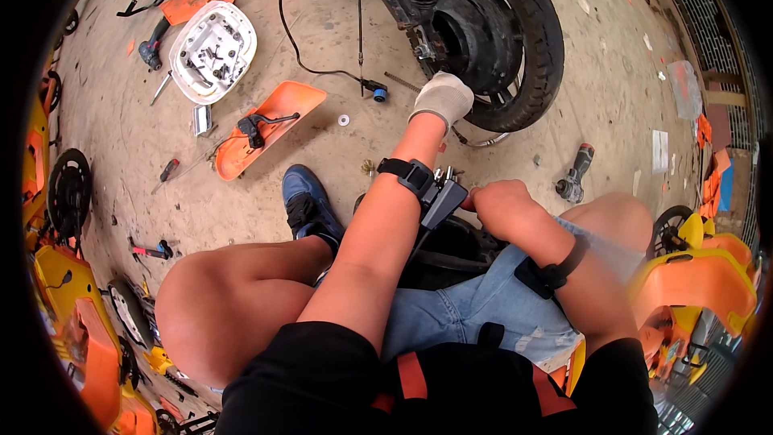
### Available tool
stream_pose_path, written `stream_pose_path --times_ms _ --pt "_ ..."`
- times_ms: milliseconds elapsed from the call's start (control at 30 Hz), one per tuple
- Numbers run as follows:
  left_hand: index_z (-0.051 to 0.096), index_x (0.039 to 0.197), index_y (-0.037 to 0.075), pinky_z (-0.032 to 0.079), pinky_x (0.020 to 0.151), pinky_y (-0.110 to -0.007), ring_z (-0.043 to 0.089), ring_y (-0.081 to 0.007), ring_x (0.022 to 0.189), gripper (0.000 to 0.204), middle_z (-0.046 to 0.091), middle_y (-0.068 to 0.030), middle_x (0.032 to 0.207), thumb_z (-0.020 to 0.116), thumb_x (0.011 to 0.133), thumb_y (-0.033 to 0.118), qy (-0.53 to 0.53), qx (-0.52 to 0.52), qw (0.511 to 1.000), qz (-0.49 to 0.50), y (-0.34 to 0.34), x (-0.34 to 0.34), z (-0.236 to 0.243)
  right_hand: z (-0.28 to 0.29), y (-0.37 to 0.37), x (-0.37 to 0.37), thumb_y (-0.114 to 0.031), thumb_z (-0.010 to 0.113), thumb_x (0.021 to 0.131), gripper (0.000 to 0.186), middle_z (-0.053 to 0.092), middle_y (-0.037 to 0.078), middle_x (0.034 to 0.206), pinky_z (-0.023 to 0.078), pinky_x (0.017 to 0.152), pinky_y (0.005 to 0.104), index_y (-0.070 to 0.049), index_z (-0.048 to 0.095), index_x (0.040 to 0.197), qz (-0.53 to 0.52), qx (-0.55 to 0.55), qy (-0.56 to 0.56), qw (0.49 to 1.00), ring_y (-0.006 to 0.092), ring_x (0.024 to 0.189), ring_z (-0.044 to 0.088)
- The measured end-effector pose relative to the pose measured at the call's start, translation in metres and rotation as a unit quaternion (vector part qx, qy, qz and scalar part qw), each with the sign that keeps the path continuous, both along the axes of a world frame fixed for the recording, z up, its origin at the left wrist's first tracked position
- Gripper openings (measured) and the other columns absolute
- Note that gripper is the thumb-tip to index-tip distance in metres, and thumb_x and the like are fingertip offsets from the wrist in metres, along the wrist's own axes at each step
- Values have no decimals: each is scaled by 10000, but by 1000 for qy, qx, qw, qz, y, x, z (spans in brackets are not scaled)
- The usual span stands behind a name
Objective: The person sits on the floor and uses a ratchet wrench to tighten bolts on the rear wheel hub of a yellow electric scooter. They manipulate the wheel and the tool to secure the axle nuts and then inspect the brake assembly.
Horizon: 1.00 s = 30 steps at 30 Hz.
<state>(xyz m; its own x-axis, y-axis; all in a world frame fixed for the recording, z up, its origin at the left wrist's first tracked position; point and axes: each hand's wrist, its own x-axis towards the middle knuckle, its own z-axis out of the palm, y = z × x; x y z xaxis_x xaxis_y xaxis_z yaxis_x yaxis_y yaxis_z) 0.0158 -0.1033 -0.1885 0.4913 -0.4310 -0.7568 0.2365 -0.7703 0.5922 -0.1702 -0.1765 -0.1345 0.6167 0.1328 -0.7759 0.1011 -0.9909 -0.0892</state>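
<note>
Gloved left hand [444,101] at the black wheel [493,36]

The wheel is upper centre, the hand at its lower left, fingers hidden: I cannot tell its grip. The right hand [502,208] curls near a black wrist device [417,178], hold unclear

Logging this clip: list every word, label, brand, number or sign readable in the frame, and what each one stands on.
No text can be read in this view.
Tire: any sidewall marking is too blurred to read.
White sheet at the right: any print is too small to read.
Cordless tool: any label is too small to make out.
</note>
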Motion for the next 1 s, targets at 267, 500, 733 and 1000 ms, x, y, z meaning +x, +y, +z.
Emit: stream_pose_path --times_ms 267,500,733,1000 --pt "485 1323 -47 555 876 -445 676 -388 1049 479 623 -287 1228 545 907 182 -168 62 984 17 -23 -5 -53 3 8 5 -116 612 833 236 735 86 959 547 752 403 -176 754 1011 10 -42 -1 999 296 916 704" --pt "733 1014 -18 578 763 -405 723 -305 843 277 729 -195 920 503 899 84 -237 47 949 -204 -7 7 -36 -3 3 -3 -116 614 835 226 736 85 963 546 753 403 -172 752 1005 -7 -15 -21 1000 288 924 707" --pt "723 945 -56 583 687 -389 720 -304 726 294 727 -182 851 461 905 71 -179 20 972 -149 -7 6 -28 -7 1 -3 -128 645 802 208 738 98 950 550 735 400 -123 750 983 1 -31 -5 1000 289 916 712" --pt "618 1140 -51 524 917 -447 666 -372 1056 404 678 -245 1124 476 925 259 -137 66 986 74 -21 -4 -38 -10 2 -2 -123 606 845 220 733 104 947 538 751 399 -125 708 1041 16 -28 5 999 295 926 700"
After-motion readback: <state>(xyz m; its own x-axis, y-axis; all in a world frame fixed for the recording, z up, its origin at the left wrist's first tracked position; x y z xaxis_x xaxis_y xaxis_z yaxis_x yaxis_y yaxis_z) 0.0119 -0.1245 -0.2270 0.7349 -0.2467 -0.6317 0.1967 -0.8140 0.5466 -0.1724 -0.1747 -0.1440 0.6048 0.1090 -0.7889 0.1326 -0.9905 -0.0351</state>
